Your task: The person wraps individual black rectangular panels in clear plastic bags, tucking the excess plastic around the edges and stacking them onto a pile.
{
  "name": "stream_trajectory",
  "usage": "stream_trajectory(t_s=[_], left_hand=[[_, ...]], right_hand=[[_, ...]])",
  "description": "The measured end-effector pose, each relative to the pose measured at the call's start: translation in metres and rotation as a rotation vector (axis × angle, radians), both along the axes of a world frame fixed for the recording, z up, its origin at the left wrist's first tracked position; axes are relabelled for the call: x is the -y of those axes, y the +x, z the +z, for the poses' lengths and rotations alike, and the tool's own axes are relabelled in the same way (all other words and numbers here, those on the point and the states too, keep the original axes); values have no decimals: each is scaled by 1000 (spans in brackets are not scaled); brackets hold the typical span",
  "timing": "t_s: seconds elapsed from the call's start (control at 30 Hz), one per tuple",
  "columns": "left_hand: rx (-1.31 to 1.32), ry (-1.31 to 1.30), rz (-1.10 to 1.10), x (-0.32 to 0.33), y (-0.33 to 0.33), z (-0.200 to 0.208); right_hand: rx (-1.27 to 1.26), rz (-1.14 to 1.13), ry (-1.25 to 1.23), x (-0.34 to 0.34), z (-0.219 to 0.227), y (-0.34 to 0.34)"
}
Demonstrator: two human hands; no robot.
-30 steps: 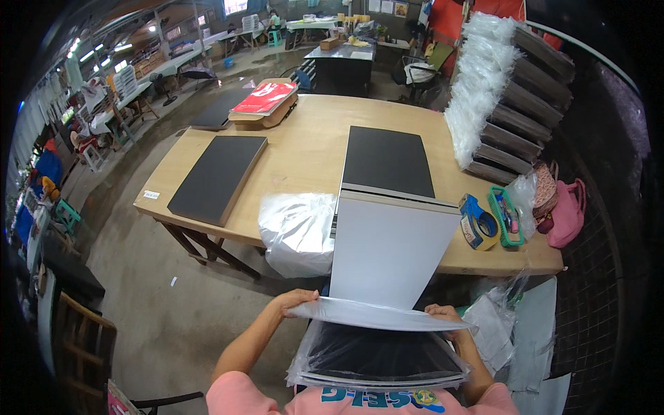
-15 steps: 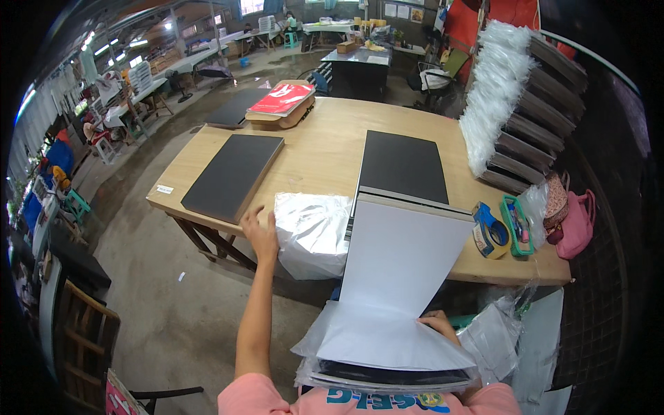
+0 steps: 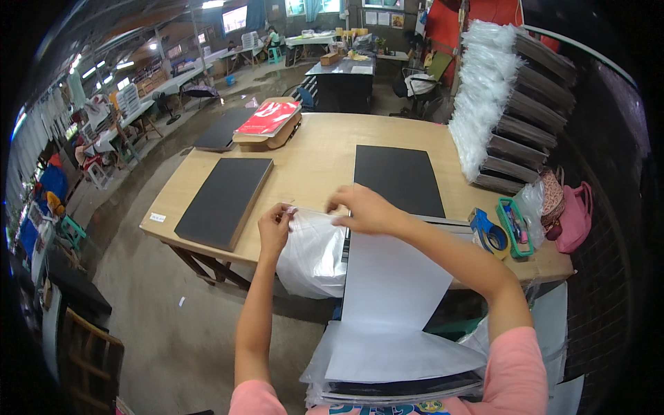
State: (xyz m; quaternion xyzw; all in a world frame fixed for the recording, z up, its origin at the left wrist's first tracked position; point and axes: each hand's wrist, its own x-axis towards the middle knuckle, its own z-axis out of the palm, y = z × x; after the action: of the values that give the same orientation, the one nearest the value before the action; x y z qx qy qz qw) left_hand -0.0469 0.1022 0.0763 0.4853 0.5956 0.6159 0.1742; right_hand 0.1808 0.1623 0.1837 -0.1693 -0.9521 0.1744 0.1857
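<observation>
Left hand (image 3: 274, 232): fingers are pinching the edge of the plastic (image 3: 315, 256) at its 11 o'clock; right hand (image 3: 366, 209): thumb and fingers are standing apart at 1, contact unclear. Plastic is hanging over the table's (image 3: 318, 162) near edge; black block (image 3: 225, 200) is lying at 10, white sheet (image 3: 391, 277) at 4. Step seemingly in hand: separating the edge, now probably calling for a light right-hand pinch.

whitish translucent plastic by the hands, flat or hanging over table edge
Hanging over: whitish translucent plastic droops past the front of the tan wooden table.
</observation>
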Motion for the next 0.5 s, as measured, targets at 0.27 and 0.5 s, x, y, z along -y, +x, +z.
stream_trajectory(t_s=[0.27,0.5], left_hand=[[-225,180,61,-19,-8,-20],[-82,-118,-115,-36,-12,8]], right_hand=[[272,-185,-181,-83,-54,-100],[102,-369,-108,-84,-52,-97]])
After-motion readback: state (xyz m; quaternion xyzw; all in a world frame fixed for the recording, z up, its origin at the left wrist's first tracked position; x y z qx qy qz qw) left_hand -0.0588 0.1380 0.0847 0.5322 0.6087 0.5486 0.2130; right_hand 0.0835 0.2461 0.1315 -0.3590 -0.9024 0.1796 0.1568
